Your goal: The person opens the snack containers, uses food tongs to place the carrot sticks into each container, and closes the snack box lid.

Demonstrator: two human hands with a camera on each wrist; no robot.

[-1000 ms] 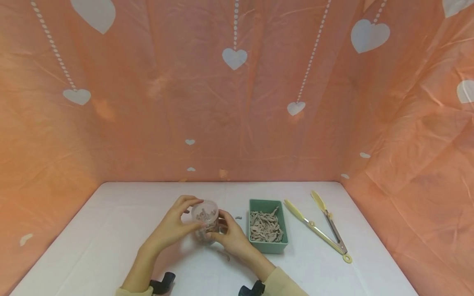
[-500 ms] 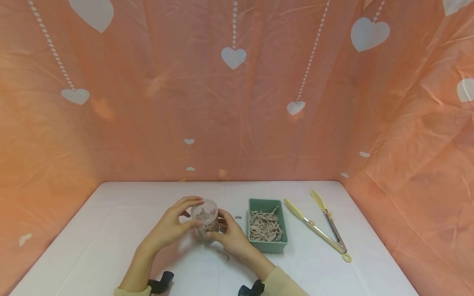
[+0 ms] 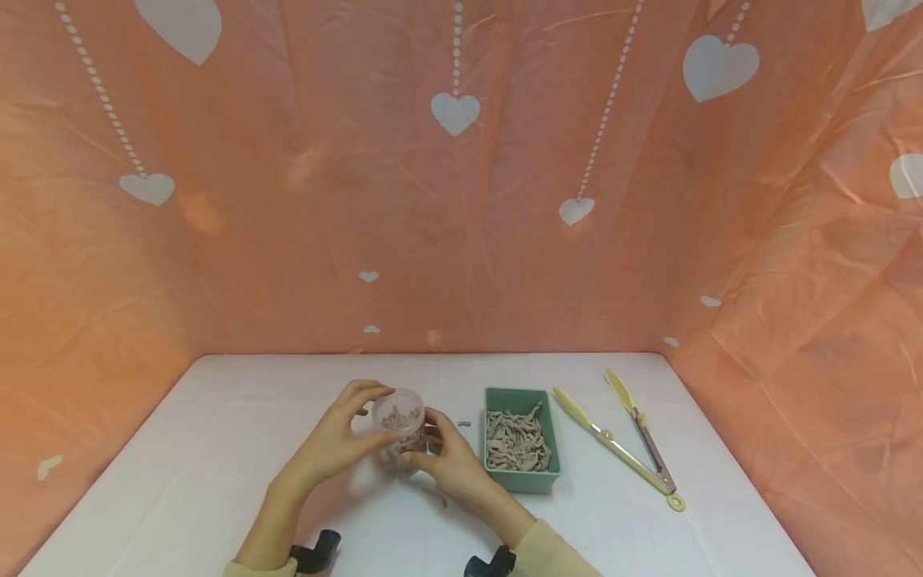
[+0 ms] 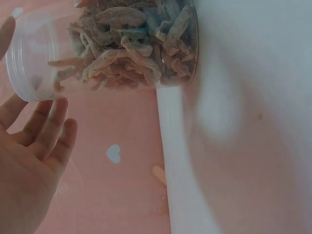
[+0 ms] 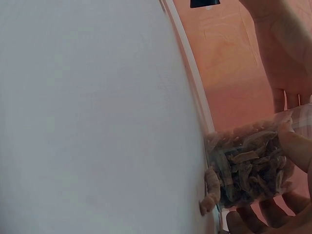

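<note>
A clear plastic jar point(image 3: 395, 458) filled with brownish-grey, dried root-like pieces stands left of the table's middle. Its translucent round lid point(image 3: 399, 407) is on top. My left hand point(image 3: 337, 437) holds the lid from the left, thumb on the near side and fingers on the far side. Lower down, my right hand point(image 3: 453, 461) grips the jar's body from the right. In the left wrist view the root pieces point(image 4: 122, 53) show through the wall, below a part without pieces near the lid. The right wrist view shows my thumb point(image 5: 296, 146) against the wall.
Right of the jar sits a green rectangular bin point(image 3: 522, 482) holding more dried pieces. Farther right lie spread yellow-and-metal tongs point(image 3: 638, 463). One loose piece point(image 3: 436, 496) lies before the jar, another small piece point(image 3: 464, 424) between jar and bin. Orange cloth walls point(image 3: 433, 240) enclose the white table point(image 3: 166, 497).
</note>
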